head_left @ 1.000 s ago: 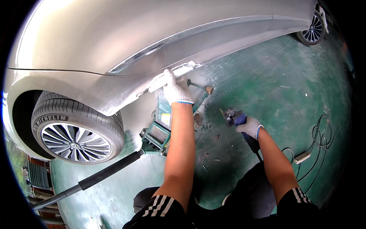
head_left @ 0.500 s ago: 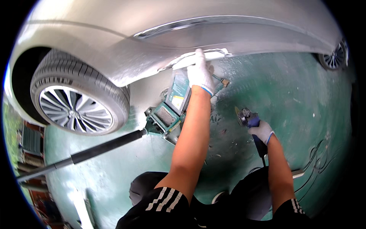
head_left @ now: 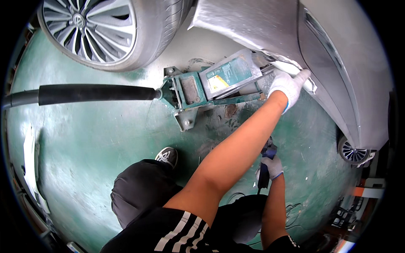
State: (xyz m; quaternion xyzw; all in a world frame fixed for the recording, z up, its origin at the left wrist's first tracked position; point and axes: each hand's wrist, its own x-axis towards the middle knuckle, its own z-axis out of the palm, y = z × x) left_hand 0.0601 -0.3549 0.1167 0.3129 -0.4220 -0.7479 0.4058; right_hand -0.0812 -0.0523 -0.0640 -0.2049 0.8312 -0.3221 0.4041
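Note:
My left hand [head_left: 288, 87], in a white glove, is closed on the lower sill edge [head_left: 304, 76] of a silver-beige car. Its thumb lies against the outer side, and the other fingers are partly hidden at the edge. A white, uneven strip [head_left: 287, 67] runs along that edge beside the hand. Lower down, my gloved right hand [head_left: 273, 166] is wrapped round a dark blue angle grinder [head_left: 263, 176], held away from the car. The grinder's head is partly behind my left forearm, so its disc cannot be made out.
A green floor jack [head_left: 190, 90] reaches under the car, its long black handle [head_left: 99, 92] pointing left. The front wheel [head_left: 122, 38] is at the upper left. Black cable [head_left: 291, 213] lies on the green floor near my right arm. A white panel-like piece [head_left: 30, 164] rests far left.
My view has turned and shifted left, so the car now slants down the right side. My left hand stays at the sill. The grinder remains in my right hand, now nearer my left forearm.

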